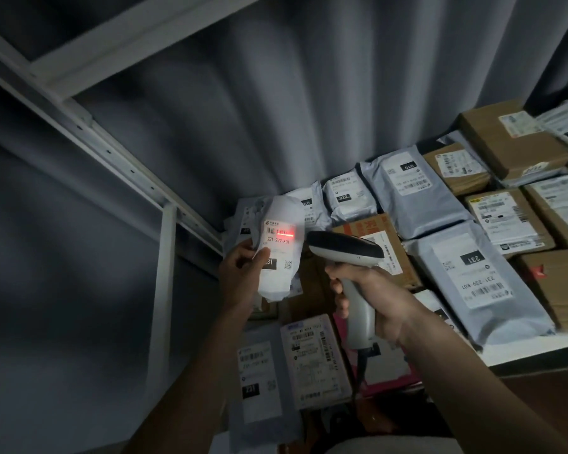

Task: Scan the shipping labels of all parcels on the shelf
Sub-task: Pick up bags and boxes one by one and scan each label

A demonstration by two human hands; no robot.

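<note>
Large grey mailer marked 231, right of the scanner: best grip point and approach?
Judging by its pose, take the large grey mailer by its near bare edge, coming from the shelf's open front. It lies flat, label up, overlapping neighbours; the bare plastic beyond the label is soft and pinchable, and gripping there keeps the barcode uncovered for the scanner.
</note>
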